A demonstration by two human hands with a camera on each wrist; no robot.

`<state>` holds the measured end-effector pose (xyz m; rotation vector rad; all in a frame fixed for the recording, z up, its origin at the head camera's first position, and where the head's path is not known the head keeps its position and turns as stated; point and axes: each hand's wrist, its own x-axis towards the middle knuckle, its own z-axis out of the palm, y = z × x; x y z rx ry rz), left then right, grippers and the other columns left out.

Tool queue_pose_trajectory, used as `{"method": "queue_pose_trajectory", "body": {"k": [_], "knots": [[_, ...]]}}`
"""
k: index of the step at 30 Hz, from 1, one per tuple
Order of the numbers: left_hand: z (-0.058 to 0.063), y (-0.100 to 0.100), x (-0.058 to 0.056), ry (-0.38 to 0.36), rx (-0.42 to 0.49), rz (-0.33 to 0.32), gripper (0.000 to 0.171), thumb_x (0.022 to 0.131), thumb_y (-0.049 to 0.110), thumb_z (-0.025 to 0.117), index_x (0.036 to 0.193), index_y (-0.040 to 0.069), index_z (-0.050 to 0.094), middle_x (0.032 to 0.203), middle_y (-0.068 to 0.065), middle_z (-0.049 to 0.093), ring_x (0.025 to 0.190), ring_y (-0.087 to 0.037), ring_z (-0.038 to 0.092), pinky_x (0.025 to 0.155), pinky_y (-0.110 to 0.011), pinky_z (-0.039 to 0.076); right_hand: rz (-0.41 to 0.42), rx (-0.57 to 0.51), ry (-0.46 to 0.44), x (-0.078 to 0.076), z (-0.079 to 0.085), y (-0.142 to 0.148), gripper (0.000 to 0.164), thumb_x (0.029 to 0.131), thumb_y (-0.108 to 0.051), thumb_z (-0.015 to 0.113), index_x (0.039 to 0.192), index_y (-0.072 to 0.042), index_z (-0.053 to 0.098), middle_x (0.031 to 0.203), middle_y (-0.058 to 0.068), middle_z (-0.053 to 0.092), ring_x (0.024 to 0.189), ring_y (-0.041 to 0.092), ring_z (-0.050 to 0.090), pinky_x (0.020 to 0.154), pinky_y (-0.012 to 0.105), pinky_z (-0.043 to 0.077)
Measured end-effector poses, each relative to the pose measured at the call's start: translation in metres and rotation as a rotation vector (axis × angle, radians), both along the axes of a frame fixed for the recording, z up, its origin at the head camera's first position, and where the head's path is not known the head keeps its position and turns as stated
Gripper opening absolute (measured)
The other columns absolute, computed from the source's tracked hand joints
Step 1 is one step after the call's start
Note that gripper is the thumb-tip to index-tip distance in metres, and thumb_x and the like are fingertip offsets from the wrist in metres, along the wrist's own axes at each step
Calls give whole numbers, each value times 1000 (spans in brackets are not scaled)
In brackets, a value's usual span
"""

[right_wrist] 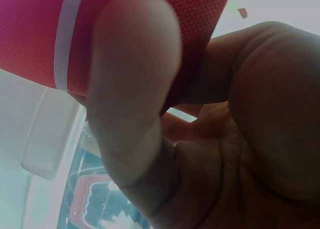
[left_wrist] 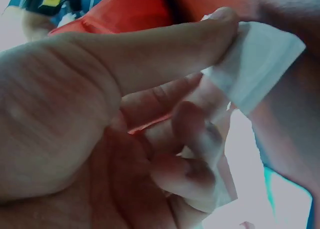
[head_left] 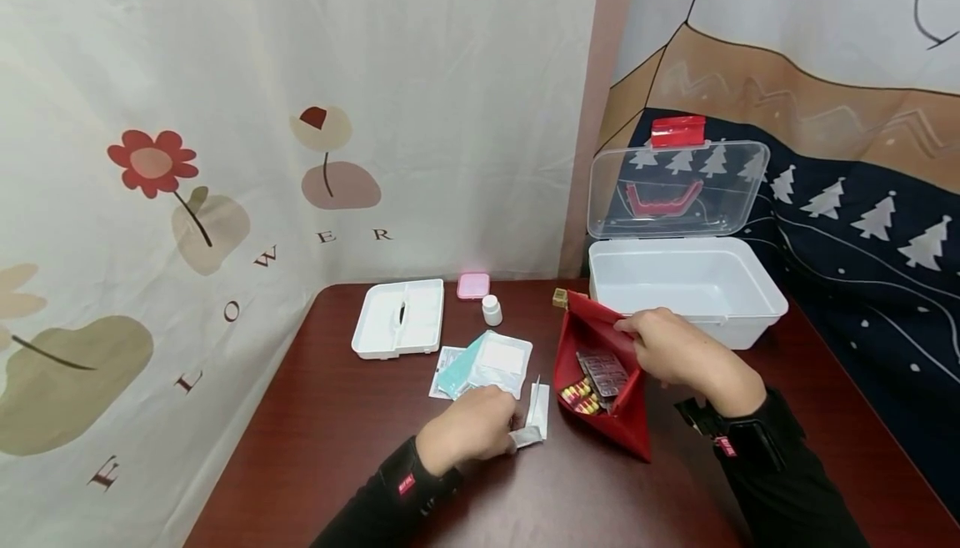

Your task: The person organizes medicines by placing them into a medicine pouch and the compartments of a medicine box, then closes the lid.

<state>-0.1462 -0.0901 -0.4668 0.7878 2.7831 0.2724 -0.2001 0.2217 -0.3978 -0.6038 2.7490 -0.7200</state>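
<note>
One small white packet [head_left: 528, 437] sits at lower centre, pinched in our left hand [head_left: 474, 423]; our right hand [head_left: 678, 354] grips a red pouch [head_left: 627, 424] holding blister packs [head_left: 603, 374]. From the head, the left hand overlaps flat packs [head_left: 501, 360] and the right partly hides an open white box [head_left: 675, 277]. Only the right wrist view shows the pouch's pale stripe [right_wrist: 67, 44]. Brown bench [head_left: 600, 502], printed cloth [head_left: 465, 89] behind.

Two hands [head_left: 471, 424] [head_left: 675, 349], one pouch [head_left: 628, 429], one bottle [head_left: 491, 310], one tray [head_left: 381, 323] and one box [head_left: 686, 281] (with one lid [head_left: 716, 218]) show.
</note>
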Motion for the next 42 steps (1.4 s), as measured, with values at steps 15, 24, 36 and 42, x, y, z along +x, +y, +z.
{"method": "queue_pose_trajectory", "body": {"k": [15,24,36,42], "knots": [[28,11,-29,261,409,100,15,105,22,75,111,15,87,96,3,79,80,-10,63,75,-26,51,-11,9,14,-1,3,2,45,102,4,51,144,6,67,127,33,70,46,14,58,47,28,54],[36,57,-41,66,566,257,17,102,21,77,112,12,88,94,2,84,73,-2,62,64,-20,47,-21,11,-11,-1,2,1,47,103,4,48,146,5,66,129,32,70,45,15,59,47,29,54],[30,99,-49,4,553,317,13,101,19,77,100,12,88,75,6,76,69,-6,62,59,-23,47,-19,4,-13,-1,0,-1,48,102,5,47,146,6,66,133,33,70,44,15,59,48,31,54],[26,106,-50,-10,552,320,16,101,16,77,88,13,85,65,8,68,62,-6,58,53,-23,44,-15,-2,-18,0,0,-1,47,101,6,49,145,6,67,127,31,72,46,16,59,48,30,54]]}}
